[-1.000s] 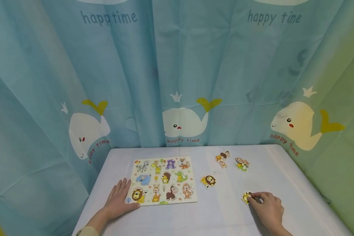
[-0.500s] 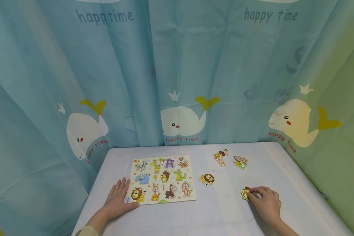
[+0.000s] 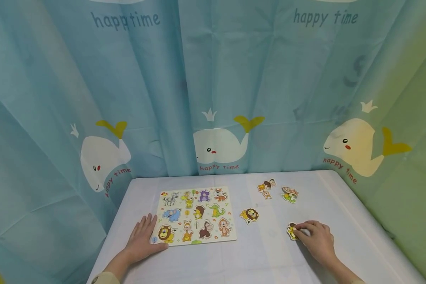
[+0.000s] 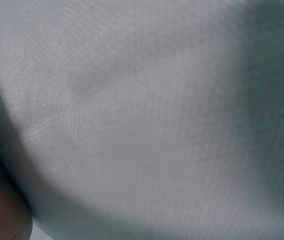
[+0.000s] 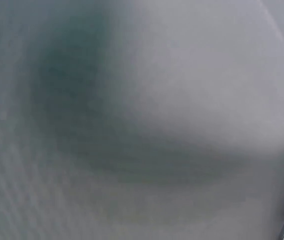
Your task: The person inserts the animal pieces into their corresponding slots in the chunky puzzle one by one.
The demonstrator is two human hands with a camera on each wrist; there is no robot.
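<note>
In the head view, my right hand (image 3: pixel 316 240) pinches a small puzzle piece (image 3: pixel 291 231) between thumb and fingertips, low over the right of the table. The piece is yellow and brown with a white edge, like a hedgehog. At left, my left hand (image 3: pixel 141 240) lies with fingers straight along the left edge of the animal puzzle board (image 3: pixel 195 241), its thumb at the near left corner. Several coloured animals show on the board. Blurred pale cloth fills both wrist views, with a bit of skin (image 4: pixel 4 200) at the lower left of the left one.
A lion piece (image 3: pixel 249 215) lies just right of the board. Farther back are a cluster of brown and orange pieces (image 3: pixel 266 188) and an overlapping pair (image 3: pixel 289 194), one of them green. A blue curtain (image 3: pixel 227 79) hangs behind the white table (image 3: pixel 250 260).
My right hand has moved slightly left and away from me with the hedgehog piece, which has turned more upright. My left hand stays at the board. The head view has shifted a little.
</note>
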